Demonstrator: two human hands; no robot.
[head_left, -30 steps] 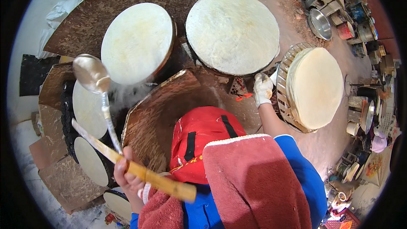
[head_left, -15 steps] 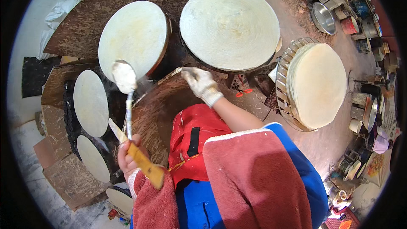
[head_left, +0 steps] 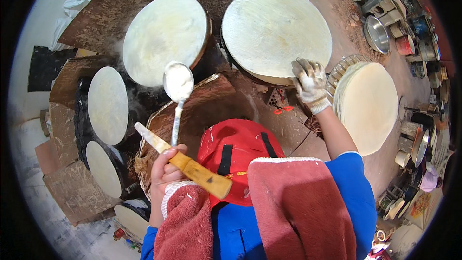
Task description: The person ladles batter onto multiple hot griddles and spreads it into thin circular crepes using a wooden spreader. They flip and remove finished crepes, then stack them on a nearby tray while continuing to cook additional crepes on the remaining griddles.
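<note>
My left hand is closed around a metal ladle and a spatula-like tool with a pale flat blade and yellow wooden handle. White paste or batter fills the ladle's bowl, which hangs over the near edge of a round pale sheet on a hot plate. At the lower right rim of a larger round pale sheet is my right hand, in a whitish stained glove. Its fingers are stretched and apart at that edge. Whether they press on the sheet, I cannot tell.
Smaller round plates with pale sheets curve along the left, with steam near them. A stack of round sheets lies on a round rack at the right. Red scissors lie below the large plate. Bowls and pots line the far right.
My right hand has moved rightward to the large sheet's rim, its fingers spreading. My left hand has shifted slightly right with the ladle and wooden-handled tool. The whole view has also shifted.
</note>
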